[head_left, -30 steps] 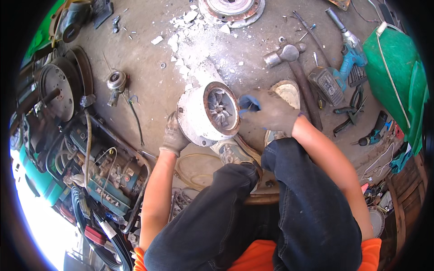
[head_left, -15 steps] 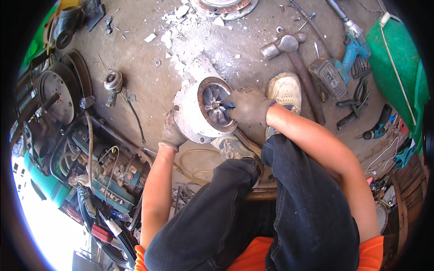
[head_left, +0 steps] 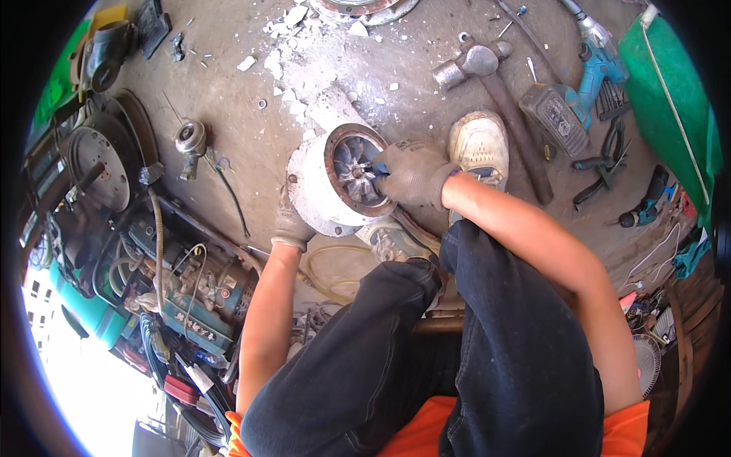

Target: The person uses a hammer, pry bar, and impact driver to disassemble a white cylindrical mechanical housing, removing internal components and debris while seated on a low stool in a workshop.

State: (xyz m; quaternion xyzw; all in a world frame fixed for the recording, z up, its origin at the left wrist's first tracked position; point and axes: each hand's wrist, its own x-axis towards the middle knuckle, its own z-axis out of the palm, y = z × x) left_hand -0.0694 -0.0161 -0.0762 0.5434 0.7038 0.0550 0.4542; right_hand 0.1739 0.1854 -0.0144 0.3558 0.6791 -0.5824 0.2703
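A white, scuffed pump housing (head_left: 308, 183) with a rusty-rimmed round mouth is tilted toward me between my feet. Inside the mouth sits a grey metal impeller (head_left: 356, 174) with several blades. My left hand (head_left: 289, 219), in a grey work glove, is closed on the flange at the housing's left side; its fingertips are partly hidden. My right hand (head_left: 415, 174), gloved too, lies at the right edge of the mouth with its fingers curled inward. A small blue bit shows at its fingertips, too little to name.
White flakes (head_left: 288, 57) litter the floor beyond the housing, before a round flanged part (head_left: 365, 7). A hammer (head_left: 481, 61), a blue cordless tool (head_left: 590, 84) and pliers (head_left: 607, 164) lie right. An engine (head_left: 190, 305) and a metal wheel (head_left: 99, 167) stand left.
The view has shifted slightly, so the floor things sit a little differently. Both hands keep their places on the housing, and the right fingers move only slightly at the mouth.
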